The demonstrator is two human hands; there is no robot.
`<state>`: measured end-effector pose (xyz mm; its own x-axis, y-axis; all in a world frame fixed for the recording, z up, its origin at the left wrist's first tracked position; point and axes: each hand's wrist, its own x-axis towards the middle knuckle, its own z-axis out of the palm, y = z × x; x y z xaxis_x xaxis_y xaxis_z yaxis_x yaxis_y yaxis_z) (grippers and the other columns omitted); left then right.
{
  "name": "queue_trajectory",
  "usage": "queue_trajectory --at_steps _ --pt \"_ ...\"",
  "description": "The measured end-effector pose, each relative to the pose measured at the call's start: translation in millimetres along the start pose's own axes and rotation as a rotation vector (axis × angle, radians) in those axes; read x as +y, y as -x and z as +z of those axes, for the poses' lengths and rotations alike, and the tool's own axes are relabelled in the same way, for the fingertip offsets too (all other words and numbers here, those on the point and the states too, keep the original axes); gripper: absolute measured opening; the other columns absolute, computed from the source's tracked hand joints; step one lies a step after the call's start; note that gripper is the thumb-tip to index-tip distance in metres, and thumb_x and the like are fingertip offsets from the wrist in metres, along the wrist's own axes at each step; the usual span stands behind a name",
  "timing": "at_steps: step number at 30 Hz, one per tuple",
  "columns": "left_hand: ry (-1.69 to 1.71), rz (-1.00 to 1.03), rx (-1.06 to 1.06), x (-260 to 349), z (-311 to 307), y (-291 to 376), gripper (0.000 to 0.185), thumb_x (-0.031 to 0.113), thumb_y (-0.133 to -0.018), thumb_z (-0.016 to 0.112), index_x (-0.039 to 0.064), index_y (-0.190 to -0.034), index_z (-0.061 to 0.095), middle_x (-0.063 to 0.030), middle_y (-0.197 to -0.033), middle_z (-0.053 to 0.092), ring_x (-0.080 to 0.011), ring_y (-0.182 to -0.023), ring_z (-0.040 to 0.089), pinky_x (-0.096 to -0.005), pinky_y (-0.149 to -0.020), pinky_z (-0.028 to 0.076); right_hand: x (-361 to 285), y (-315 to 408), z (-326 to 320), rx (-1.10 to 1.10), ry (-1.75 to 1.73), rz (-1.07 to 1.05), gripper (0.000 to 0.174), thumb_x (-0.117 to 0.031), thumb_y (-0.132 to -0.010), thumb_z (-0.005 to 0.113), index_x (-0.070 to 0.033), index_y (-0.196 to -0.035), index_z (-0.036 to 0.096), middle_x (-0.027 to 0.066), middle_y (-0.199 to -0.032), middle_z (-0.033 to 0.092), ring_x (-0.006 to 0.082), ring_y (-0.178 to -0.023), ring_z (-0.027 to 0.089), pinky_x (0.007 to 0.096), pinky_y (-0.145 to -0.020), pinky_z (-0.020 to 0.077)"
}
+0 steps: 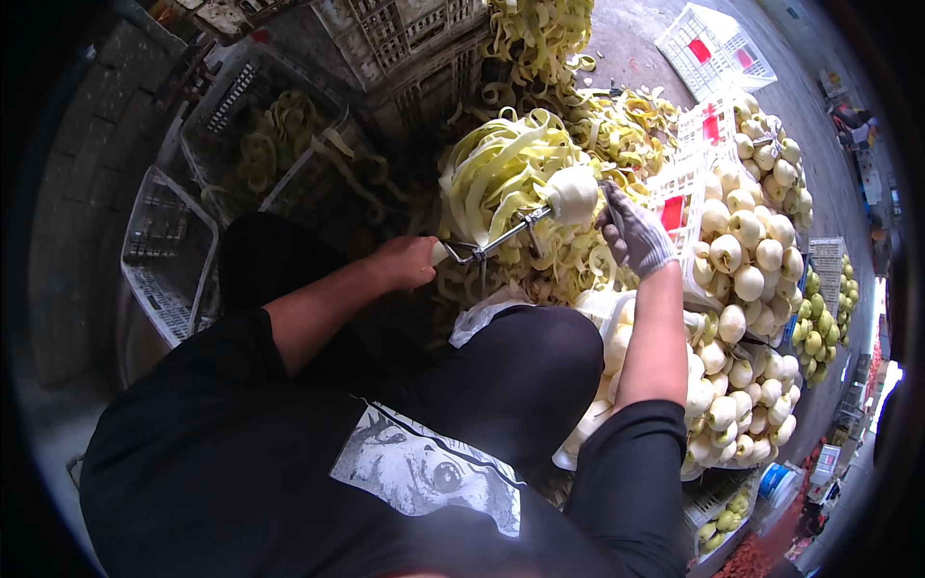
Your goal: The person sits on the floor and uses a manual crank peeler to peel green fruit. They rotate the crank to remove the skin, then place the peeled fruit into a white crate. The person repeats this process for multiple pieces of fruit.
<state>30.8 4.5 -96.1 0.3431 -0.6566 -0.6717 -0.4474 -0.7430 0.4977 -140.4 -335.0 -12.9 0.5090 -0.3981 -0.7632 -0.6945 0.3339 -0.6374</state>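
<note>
My bare left hand [406, 263] is wrapped around the pale handle [439, 253] of a metal hand crank [498, 242]. At the far end of its shaft sits a peeled white fruit [573, 195], with a bit of green skin at its right end. My right hand [637, 230], in a white knit glove with grey fingers, is curled beside that fruit. A small dark tool [605, 189] shows at its fingertips, mostly hidden. Long yellow-green peel ribbons [506, 170] are heaped just behind the crank and fruit. A crumpled plastic bag [488, 314] lies by my knee.
Crates of peeled fruit [748, 238] stand at the right, with unpeeled green fruit [813, 329] beyond. Stacked crates [405, 43] rise ahead. At left are a crate holding peels [278, 137] and another plastic crate [170, 249]. A white crate [715, 50] lies farther off.
</note>
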Motion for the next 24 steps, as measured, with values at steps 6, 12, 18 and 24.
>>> queue_trajectory --at_steps 6,12,18,24 --pt "0.142 0.046 -0.125 20.6 24.5 10.5 0.035 0.009 -0.076 0.058 0.004 -0.110 0.058 -0.0157 -0.083 0.068 -0.0286 -0.068 0.068 -0.0410 -0.062 0.053 51.2 -1.4 25.0 0.026 -0.558 0.041 0.025 -0.048 -0.096 0.054 -0.030 -0.113 0.061 -0.0023 -0.071 0.057 0.0038 -0.047 0.049 0.0147 -0.033 0.0321" --pt "-0.060 0.033 0.043 4.9 10.7 1.5 0.035 0.010 -0.075 0.059 0.006 -0.109 0.059 -0.0178 -0.090 0.069 -0.0328 -0.080 0.068 -0.0440 -0.071 0.053 30.0 -5.9 -1.2 -0.033 -0.501 -0.064 0.022 -0.044 -0.098 0.053 -0.029 -0.112 0.059 -0.0066 -0.071 0.056 0.0017 -0.044 0.045 0.0140 -0.031 0.0285" --pt "-0.036 0.125 0.147 9.5 -12.5 13.3 0.033 0.011 -0.075 0.060 0.004 -0.107 0.060 -0.0162 -0.087 0.069 -0.0328 -0.078 0.068 -0.0435 -0.068 0.054 5.7 -30.8 3.3 -0.124 -0.438 0.097 0.028 -0.046 -0.093 0.062 -0.019 -0.083 0.057 -0.0060 -0.060 0.056 0.0026 -0.038 0.043 0.0156 -0.029 0.0289" --pt "0.355 0.106 -0.207 29.5 33.6 3.0 0.019 0.008 -0.071 0.064 0.003 -0.090 0.062 -0.0090 -0.067 0.062 -0.0192 -0.056 0.061 -0.0354 -0.049 0.049 61.2 -9.1 27.2 0.329 -0.383 -0.110 0.058 -0.066 -0.088 0.056 -0.011 -0.106 0.061 0.0036 -0.080 0.064 0.0058 -0.038 0.035 0.0216 -0.032 0.0257"
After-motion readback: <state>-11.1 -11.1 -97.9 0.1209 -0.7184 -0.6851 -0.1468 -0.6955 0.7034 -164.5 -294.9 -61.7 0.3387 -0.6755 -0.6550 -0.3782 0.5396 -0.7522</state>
